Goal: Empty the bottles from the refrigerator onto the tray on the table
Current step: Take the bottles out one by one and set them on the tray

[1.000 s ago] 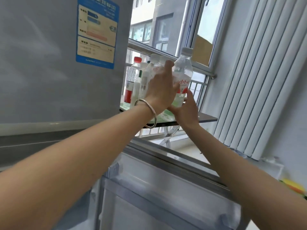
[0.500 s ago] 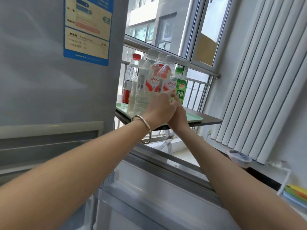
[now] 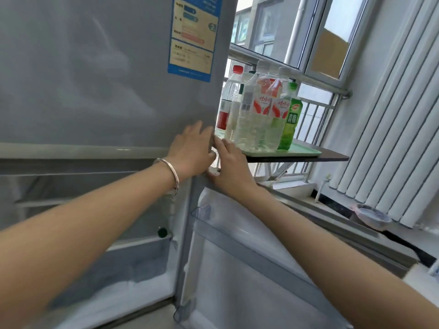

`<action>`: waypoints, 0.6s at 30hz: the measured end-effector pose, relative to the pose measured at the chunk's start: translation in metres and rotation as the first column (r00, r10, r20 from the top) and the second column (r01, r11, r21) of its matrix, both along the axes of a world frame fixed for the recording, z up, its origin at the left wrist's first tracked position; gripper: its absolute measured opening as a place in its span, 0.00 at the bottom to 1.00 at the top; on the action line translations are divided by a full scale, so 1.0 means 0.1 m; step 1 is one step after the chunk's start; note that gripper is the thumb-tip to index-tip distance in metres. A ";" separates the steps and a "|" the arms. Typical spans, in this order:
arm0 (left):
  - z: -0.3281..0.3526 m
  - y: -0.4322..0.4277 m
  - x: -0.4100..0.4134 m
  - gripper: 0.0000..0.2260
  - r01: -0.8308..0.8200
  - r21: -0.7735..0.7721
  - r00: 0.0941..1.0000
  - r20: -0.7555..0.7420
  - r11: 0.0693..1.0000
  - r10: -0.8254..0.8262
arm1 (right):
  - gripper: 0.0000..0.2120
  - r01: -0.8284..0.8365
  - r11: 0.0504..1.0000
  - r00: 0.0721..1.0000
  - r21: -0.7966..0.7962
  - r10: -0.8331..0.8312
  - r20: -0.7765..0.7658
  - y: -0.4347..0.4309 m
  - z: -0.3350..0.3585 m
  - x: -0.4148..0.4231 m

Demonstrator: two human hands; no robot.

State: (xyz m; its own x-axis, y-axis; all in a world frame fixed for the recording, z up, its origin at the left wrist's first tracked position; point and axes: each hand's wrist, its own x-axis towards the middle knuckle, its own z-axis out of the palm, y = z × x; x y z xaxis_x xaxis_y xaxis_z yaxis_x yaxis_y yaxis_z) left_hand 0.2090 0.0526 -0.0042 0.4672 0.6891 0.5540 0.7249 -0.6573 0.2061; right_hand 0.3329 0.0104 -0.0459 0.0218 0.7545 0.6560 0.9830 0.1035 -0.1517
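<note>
Table (image 3: 332,158), tray (image 3: 306,151) of bottles (image 3: 261,110) behind refrigerator (image 3: 95,79) edge

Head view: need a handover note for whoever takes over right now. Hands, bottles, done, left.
Left hand: open, empty, in front of the refrigerator edge.
Right hand: open, empty, right beside it.
Bottles: a cluster stands upright on the green tray on the table.
Done: those bottles are placed.
Left: what looks like a dark-capped bottle shows in the open lower compartment; probably fetch it next. The arms hide much of the interior, so check for more.
</note>
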 end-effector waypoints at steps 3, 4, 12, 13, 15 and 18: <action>-0.34 0.03 -0.45 0.32 -0.054 0.031 0.991 -0.120 0.998 0.058 | 0.44 -0.046 0.996 0.996 -0.079 0.052 0.079 0.08 -0.27 -0.43; -0.46 0.02 -0.60 0.32 -0.055 0.066 0.986 -0.156 0.996 0.065 | 0.44 -0.075 0.993 0.993 -0.086 0.082 0.085 0.12 -0.39 -0.60; -1.46 -0.02 -1.23 0.32 -0.136 -0.030 0.934 -0.336 0.990 0.119 | 0.41 -0.206 0.909 0.972 -0.361 0.233 0.033 0.47 -1.45 -1.27; -1.59 0.01 -1.27 0.33 -0.174 -0.094 0.929 -0.347 0.980 0.131 | 0.42 -0.187 0.886 0.975 -0.425 0.222 0.032 0.51 -1.57 -1.28; -1.84 0.10 -1.34 0.33 -0.250 -0.204 0.916 -0.365 0.947 0.163 | 0.43 -0.134 0.821 0.979 -0.555 0.198 0.057 0.66 -1.79 -1.26; -2.10 0.21 -1.37 0.32 -0.311 -0.303 0.903 -0.389 0.901 0.182 | 0.43 -0.051 0.720 0.991 -0.692 0.120 0.052 0.90 -2.10 -1.14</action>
State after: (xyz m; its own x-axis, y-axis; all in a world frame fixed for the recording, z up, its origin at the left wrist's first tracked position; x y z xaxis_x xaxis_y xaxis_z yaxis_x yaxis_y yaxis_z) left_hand 0.0724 0.0737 -0.2140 0.3709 0.9241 0.0918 0.9203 -0.3790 0.0967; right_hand 0.2191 0.1001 -0.2557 -0.0953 0.9943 -0.0484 0.9876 0.0884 -0.1299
